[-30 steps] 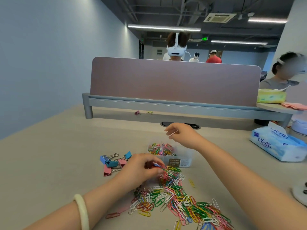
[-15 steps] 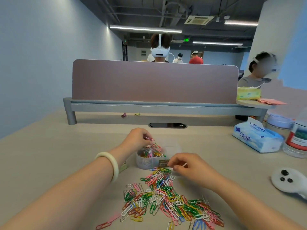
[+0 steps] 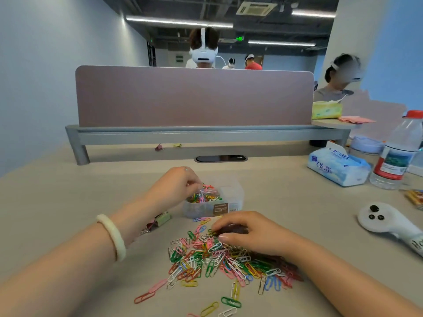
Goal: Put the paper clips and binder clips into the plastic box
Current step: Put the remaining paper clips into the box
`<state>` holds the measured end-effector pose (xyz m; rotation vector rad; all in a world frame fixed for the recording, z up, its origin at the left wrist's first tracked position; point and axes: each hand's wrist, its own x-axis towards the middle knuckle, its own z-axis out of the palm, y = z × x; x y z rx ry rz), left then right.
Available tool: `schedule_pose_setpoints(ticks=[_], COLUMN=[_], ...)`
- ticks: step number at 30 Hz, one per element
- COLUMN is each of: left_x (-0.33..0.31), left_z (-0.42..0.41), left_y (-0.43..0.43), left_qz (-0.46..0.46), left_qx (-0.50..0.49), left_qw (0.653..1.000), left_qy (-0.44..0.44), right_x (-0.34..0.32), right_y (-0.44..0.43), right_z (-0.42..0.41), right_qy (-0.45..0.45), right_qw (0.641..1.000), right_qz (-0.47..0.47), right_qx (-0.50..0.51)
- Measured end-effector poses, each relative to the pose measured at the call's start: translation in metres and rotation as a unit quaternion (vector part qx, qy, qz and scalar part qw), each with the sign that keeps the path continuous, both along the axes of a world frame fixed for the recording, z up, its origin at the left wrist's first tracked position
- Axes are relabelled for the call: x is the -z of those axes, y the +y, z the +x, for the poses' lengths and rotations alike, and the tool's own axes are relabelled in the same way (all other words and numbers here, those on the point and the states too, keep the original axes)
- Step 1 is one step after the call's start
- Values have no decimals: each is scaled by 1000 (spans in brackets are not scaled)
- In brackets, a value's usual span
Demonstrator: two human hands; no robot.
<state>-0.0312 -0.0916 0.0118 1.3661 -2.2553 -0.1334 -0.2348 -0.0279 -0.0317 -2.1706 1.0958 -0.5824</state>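
Note:
A clear plastic box point(image 3: 237, 197) sits mid-table, partly filled with coloured paper clips. My left hand point(image 3: 174, 188) hovers over its left end, fingertips pinched on a few paper clips that hang into the box. A wide pile of coloured paper clips point(image 3: 206, 266) lies in front of the box. My right hand point(image 3: 249, 234) rests on the pile's far edge, fingers curled down around some clips. Binder clips point(image 3: 161, 221) lie left of the box, mostly hidden behind my left wrist. Two more binder clips point(image 3: 159, 147) lie far back under the divider.
A tissue pack point(image 3: 336, 168) and a water bottle point(image 3: 398, 154) stand at the right. A white controller point(image 3: 384, 221) lies at the near right. A pink desk divider point(image 3: 194, 97) closes off the back, with people beyond it.
My left hand carried clips from the pile to the box and stays over it. My right hand came back from the box and settled onto the pile.

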Motion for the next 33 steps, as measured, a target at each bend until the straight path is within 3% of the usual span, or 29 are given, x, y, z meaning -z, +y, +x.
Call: schedule_pose_setpoints(ticks=[3,5,7,10,17,22,28,33], left_x=[-3,6,24,44,61,63,65,63], left_z=[6,16,29,33,11,-2,-9,-11], left_y=[48,74,88,96,89,85,87,85], left_qz=[70,171,208,214,84,64,58,50], left_qx=[78,102,111,106,70,61,28,6], left_qw=[994,979,957,951,990,996,998,999], left_qy=[37,-45,-168,-197,-84,-5,-12,15], right_x=[-3,-4,-3,0,10,12,16,10], right_y=[2,4,6,13,10,8,6,-3], right_z=[-9,-15,-18,-15,-3,3,5,6], right_qy=[9,82,168,226,132,92,64,28], right_qw=[999,996,986,973,984,985,983,992], right_qz=[-6,1,21,0,-113,-147,-172,-122], right_qx=[30,21,-11,-51,-25,-8,14,16])
